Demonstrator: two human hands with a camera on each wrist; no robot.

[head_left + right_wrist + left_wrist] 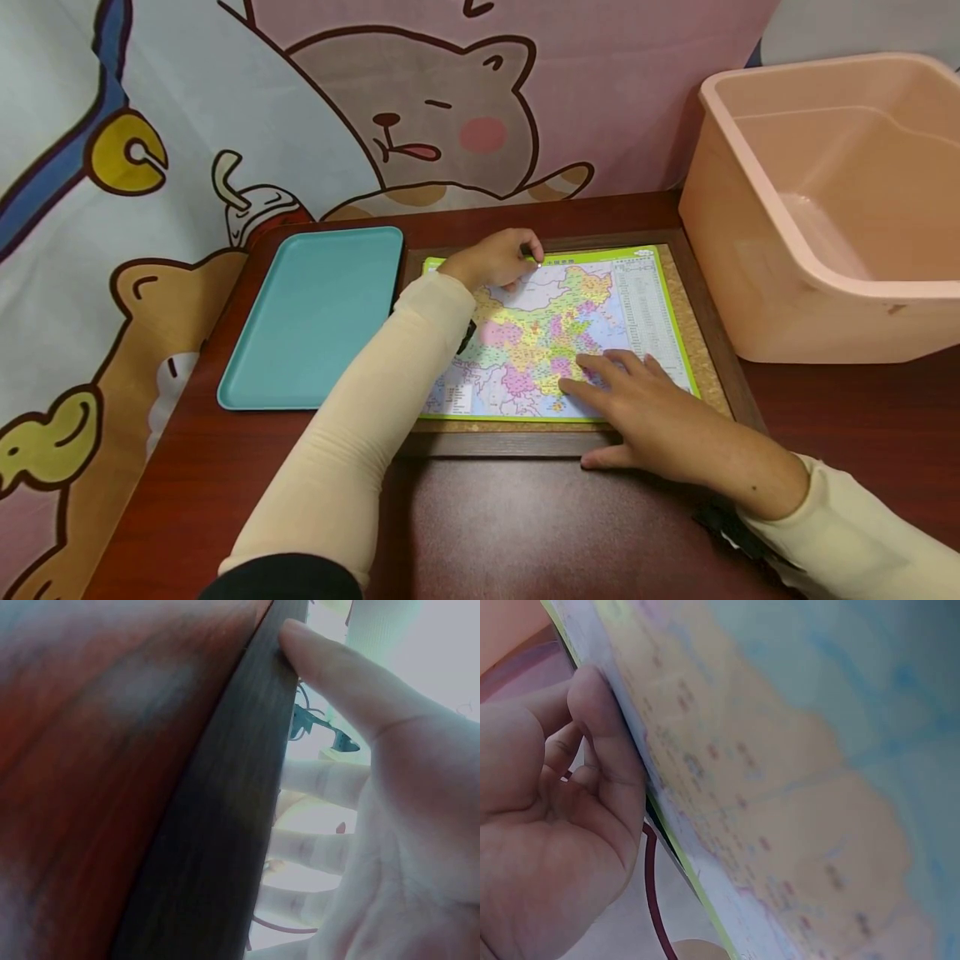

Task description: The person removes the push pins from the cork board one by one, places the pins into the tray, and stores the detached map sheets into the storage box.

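Map puzzle [555, 333] in its framed board [712, 333], middle of the bench [487, 525]. Left hand [495, 260] pinches the map's far edge; right hand [660, 421], fingers [600, 387] spread flat, steadies the near side. Best lifted slowly, board pinned.

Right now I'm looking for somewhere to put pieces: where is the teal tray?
In the head view the teal tray lies on the table's left side, just left of the framed map, beside the left hand.
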